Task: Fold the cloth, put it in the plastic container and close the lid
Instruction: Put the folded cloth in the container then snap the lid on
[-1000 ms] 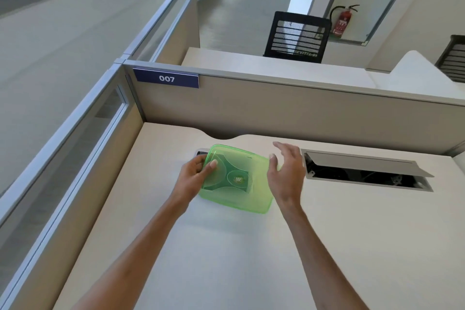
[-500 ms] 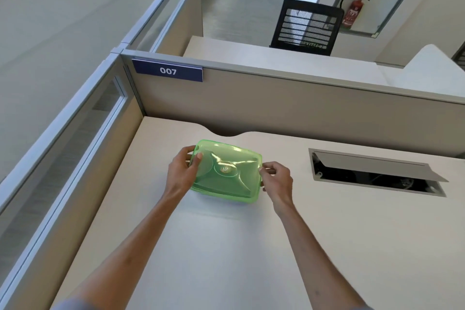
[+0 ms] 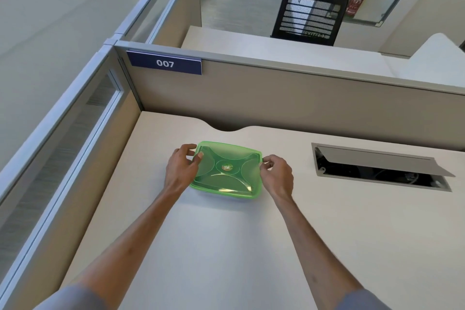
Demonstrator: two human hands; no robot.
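Gripping lidded green container [image 3: 226, 171] on beige desk [image 3: 226, 246]: left hand [image 3: 180, 168], right hand [image 3: 278, 177]; cubicle partition [image 3: 276, 98] behind.

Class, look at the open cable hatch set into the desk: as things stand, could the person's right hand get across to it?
Probably yes. The right hand is at the green container's right edge, and only bare desk lies between it and the cable hatch; its raised flap opens toward the hand's side.

The lid [image 3: 226, 167] is translucent green plastic, glossy, with a highlight near its front edge. The desk [image 3: 226, 246] is smooth, matt, pale laminate. The cable hatch [image 3: 377, 161] by the desk's far right edge looks like matt grey metal.
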